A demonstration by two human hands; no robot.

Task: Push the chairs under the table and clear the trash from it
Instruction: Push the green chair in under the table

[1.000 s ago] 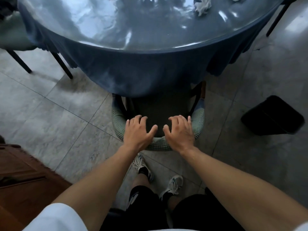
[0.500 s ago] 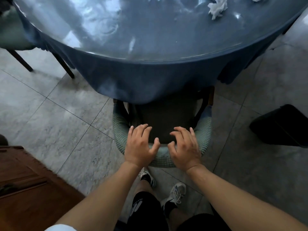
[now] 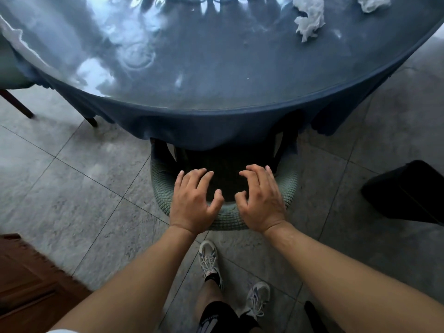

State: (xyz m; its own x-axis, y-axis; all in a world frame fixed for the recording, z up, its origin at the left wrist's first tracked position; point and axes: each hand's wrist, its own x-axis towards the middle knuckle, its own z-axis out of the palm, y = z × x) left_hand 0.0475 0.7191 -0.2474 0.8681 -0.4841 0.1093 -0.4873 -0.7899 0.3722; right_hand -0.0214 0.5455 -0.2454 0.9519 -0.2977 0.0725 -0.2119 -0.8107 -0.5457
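A round table [image 3: 216, 75] with a blue cloth under a glossy top fills the upper view. A green woven chair [image 3: 292, 188] stands at its near edge, with the seat mostly hidden under the hanging cloth. My left hand [image 3: 192, 203] and my right hand [image 3: 260, 200] lie side by side on the chair's curved back rim, palms on it and fingers curled over the top. A crumpled white tissue [image 3: 310, 19] lies on the table at the far right. A second crumpled tissue [image 3: 372, 3] sits at the top edge.
A black bin [image 3: 408, 191] stands on the grey tile floor to the right of the chair. Another green chair [image 3: 9, 73] sits at the table's left side. Dark wooden furniture [image 3: 24, 280] is at the lower left. My feet are right behind the chair.
The chair has slid further under the table with both hands on its back. I have come closer, so the table and tissues appear lower and larger.
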